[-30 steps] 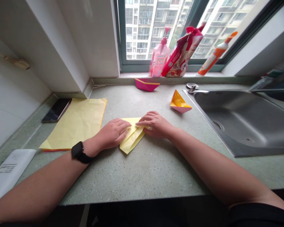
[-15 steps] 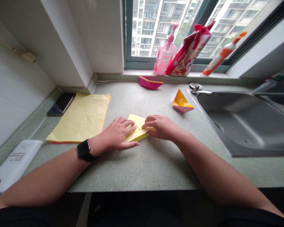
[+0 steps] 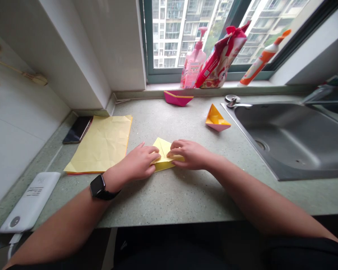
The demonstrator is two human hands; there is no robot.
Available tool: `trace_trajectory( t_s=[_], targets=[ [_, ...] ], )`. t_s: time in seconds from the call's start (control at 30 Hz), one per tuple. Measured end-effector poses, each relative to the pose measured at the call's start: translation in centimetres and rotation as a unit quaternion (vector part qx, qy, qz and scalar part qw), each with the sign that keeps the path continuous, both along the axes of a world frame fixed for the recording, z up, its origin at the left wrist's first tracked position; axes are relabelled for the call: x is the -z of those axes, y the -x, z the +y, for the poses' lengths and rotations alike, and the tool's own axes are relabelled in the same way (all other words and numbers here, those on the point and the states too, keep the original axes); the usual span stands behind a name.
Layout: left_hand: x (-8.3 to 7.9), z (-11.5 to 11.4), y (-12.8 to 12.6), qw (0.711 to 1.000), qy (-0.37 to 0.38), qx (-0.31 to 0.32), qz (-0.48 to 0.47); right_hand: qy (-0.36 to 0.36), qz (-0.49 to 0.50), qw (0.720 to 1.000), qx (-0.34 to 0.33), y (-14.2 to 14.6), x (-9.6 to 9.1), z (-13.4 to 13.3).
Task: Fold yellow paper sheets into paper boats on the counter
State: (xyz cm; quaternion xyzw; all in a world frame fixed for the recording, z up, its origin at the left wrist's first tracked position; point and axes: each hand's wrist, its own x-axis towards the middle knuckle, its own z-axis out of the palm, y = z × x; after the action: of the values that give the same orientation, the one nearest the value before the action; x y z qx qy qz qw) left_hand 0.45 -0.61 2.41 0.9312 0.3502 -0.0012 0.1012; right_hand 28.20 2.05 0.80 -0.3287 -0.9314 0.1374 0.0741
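Observation:
A folded yellow sheet of paper (image 3: 163,165) lies on the counter in front of me, with a pointed top and a strip along its lower edge. My left hand (image 3: 141,159) holds its left side, fingers on top and thumb at the lower edge. On the right side, my right hand (image 3: 190,154) grips the same paper, fingers bent over it and thumb by the bottom strip. Parts of the paper are hidden under both hands. Beyond them sit a magenta folded paper boat (image 3: 178,99) and an orange and pink paper boat (image 3: 217,120).
Stacked yellow paper sheets (image 3: 101,144) lie at the left beside a dark phone (image 3: 77,129). A white power bank (image 3: 30,202) with a cable is nearer. To the right is a steel sink (image 3: 287,138). A pink pump bottle (image 3: 193,67) stands on the sill.
My left thumb has drawn in from the counter to the paper's lower edge. More of the bottom strip shows between my hands. The view has shifted slightly.

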Motion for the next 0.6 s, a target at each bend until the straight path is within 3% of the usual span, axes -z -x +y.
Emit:
trace_trajectory(
  t_s=[0.2, 0.6],
  targets=[
    [1.0, -0.5, 1.9, 0.998, -0.039, -0.008, -0.049, -0.044, 0.017, 0.999, -0.001, -0.8, 0.8, -1.2],
    [0.0, -1.3, 1.9, 0.998, -0.049, -0.004, -0.042, -0.070, 0.053, 0.995, -0.037, -1.1, 1.1, -2.2]
  ],
)
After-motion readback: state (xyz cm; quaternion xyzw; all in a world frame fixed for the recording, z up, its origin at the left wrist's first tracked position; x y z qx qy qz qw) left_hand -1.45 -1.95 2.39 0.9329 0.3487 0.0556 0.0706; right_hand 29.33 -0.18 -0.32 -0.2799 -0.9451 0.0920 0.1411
